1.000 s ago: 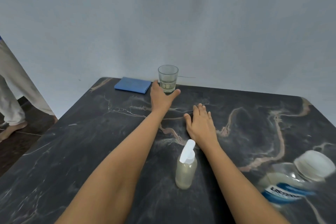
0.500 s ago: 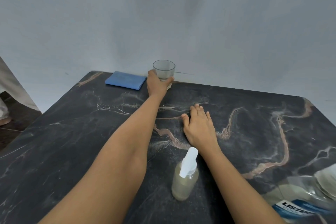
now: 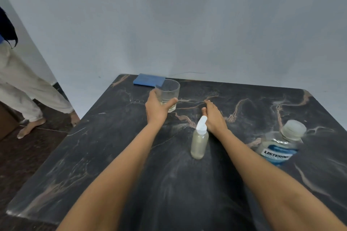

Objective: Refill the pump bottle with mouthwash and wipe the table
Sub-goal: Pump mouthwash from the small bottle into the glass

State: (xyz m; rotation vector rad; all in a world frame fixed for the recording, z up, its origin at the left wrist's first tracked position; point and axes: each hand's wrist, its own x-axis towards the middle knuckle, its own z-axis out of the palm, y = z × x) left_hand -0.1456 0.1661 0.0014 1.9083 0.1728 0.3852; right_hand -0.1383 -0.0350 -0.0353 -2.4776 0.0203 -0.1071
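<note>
The left hand (image 3: pixel 156 109) curls thumb and fingers round the lower half of the glass (image 3: pixel 169 93). The right hand (image 3: pixel 214 116) lies flat on the table (image 3: pixel 112 155), fingers together. The pump bottle (image 3: pixel 199 142) stands just nearer than that hand, beside its wrist. It looks light, smooth and tippy, so it is best gripped round the body, not by the pump. The heavier mouthwash (image 3: pixel 279 146) stands right of the forearm.
</note>
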